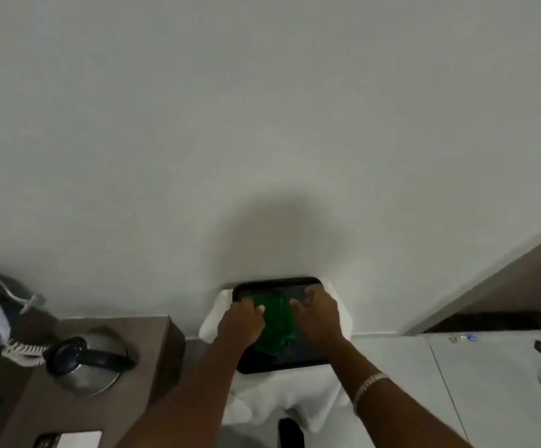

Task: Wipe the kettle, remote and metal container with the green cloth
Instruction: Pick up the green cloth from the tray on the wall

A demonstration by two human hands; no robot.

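Here, left hand [241, 323] pinches the green cloth [277, 321] on the black tray [307, 357]; right hand [319, 315] rests open. Gather it fully before the kettle [84, 363] at eight o'clock.

Two bare forearms enter from the bottom edge, each ending in a bare hand: the left hand [241, 321] and the right hand [319, 315]. No sleeves show; both arms are uncovered as far as the view reaches. The right wrist wears a light-coloured, chunky chain-link bracelet [370, 388], a band of pale links across the wrist. The left wrist is bare. No rings or gloves can be made out; the picture is slightly blurred.
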